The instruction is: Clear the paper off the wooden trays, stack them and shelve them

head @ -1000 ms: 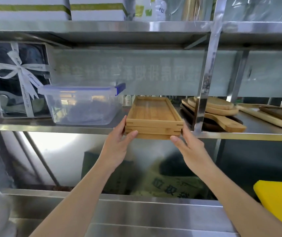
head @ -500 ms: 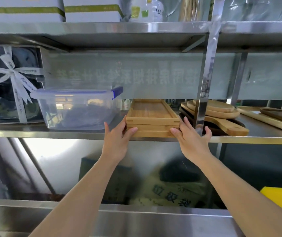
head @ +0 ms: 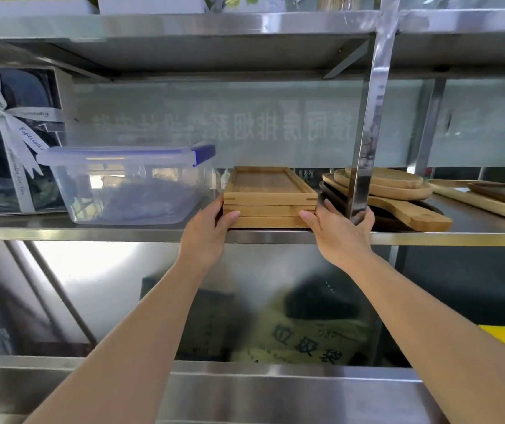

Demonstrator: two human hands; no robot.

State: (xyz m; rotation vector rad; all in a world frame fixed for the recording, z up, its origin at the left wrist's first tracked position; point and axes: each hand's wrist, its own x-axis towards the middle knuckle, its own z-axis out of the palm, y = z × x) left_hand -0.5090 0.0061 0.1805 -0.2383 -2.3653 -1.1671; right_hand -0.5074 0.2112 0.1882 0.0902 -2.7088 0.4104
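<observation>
One head-worn wide-angle view, facing forward and slightly up at a steel shelf (head: 153, 234) at about arm's reach. Both forearms enter from the bottom edge and converge centre frame, where the left hand (head: 207, 234) and right hand (head: 340, 232) grip the tray stack (head: 269, 206). Shelving fills the frame beyond the grip; edges bow outward.

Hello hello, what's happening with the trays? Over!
Both hands, left and right, gripping tray stack. Stack sits on steel shelf. Plastic box left, shelf post close right.
</observation>
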